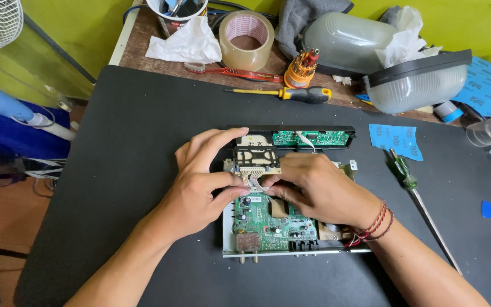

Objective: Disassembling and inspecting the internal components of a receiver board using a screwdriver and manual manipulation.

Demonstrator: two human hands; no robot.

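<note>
Green circuit board [268,224] lies in its open metal case on the black worktop [132,142], long axis running away from the person; both hands, left [200,187] and right [319,190], pinch the white ribbon connector [255,181] at its far end.

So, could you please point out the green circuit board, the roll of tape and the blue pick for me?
green circuit board [262,219]: head view, bare middle of the board.
roll of tape [247,55]: head view, outer wall facing the camera.
blue pick [489,210]: head view, centre of its flat face.
</note>
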